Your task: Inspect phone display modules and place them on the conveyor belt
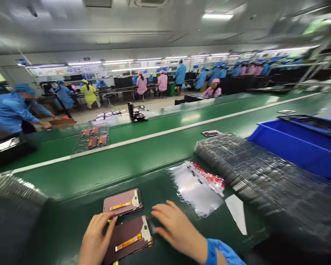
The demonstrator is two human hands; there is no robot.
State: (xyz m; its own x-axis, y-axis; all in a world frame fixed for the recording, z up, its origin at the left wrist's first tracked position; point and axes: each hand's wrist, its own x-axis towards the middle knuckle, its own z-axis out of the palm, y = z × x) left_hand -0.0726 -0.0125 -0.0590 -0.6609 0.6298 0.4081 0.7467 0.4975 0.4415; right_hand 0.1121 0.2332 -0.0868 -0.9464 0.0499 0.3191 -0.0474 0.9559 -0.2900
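Green bench [63,228], hands low at centre. Left hand [95,239] curled, thumb and fingers pinching left edge of flat maroon rectangular phone screen module [128,237]; right hand [179,230] open, fingers slightly spread at module's right edge. Second maroon module [123,202] just beyond. Clear plastic bag [195,187] to right, stacked clear trays [260,180] beside it, blue plastic bin [295,147] farther.

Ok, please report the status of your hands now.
Left hand on lower phone display module, left edge. Right hand, fingertips at its right end. Second module just above it. Clear plastic sheet and wrapped tray stack to the right.
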